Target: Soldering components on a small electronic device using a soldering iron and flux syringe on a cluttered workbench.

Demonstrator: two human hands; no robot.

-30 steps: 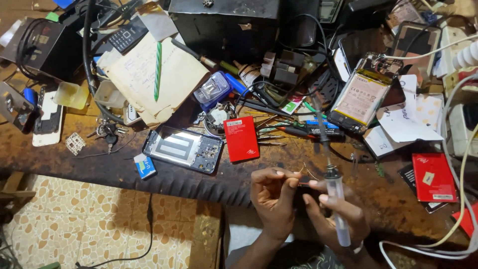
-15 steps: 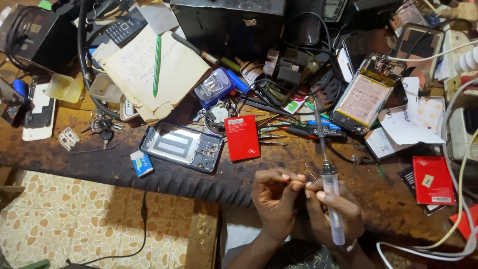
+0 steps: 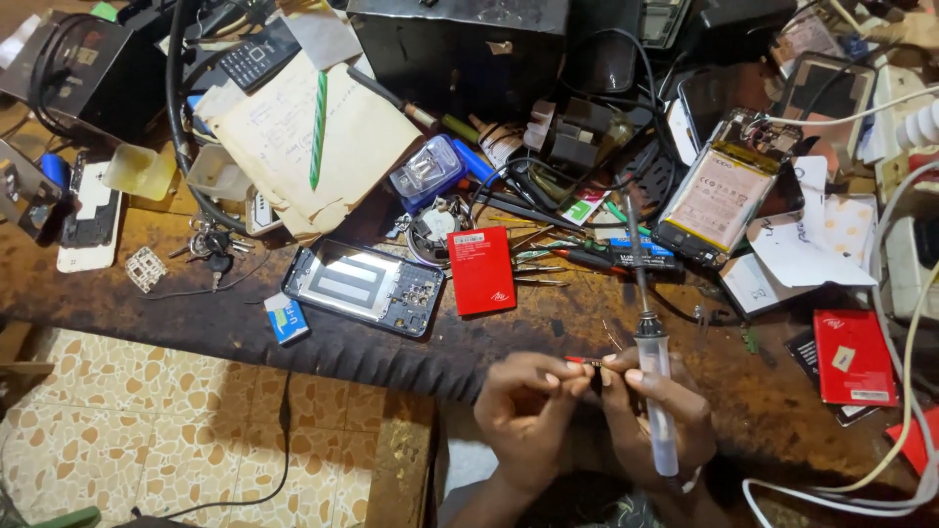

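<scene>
My left hand (image 3: 528, 411) and my right hand (image 3: 657, 416) meet over the near edge of the dark workbench (image 3: 235, 323). Together their fingertips pinch a tiny red and dark part (image 3: 585, 363). My right hand also grips a soldering iron (image 3: 651, 376) with a clear handle, its thin tip pointing away from me over the bench. An opened phone (image 3: 364, 286) lies face down just left of a red battery (image 3: 481, 270), beyond my hands.
A second opened phone with a tan battery (image 3: 719, 196) lies at right, by paper scraps (image 3: 802, 249) and another red battery (image 3: 853, 357). A black box (image 3: 460, 49), cables, tweezers, a brown envelope with a green pen (image 3: 318, 127) and keys (image 3: 210, 244) crowd the bench. Tiled floor (image 3: 147, 430) shows at lower left.
The view has drifted slightly. My hands have stayed together at the bench edge, with the fingertips closing more tightly on the small part; the soldering iron stands a little more upright.
</scene>
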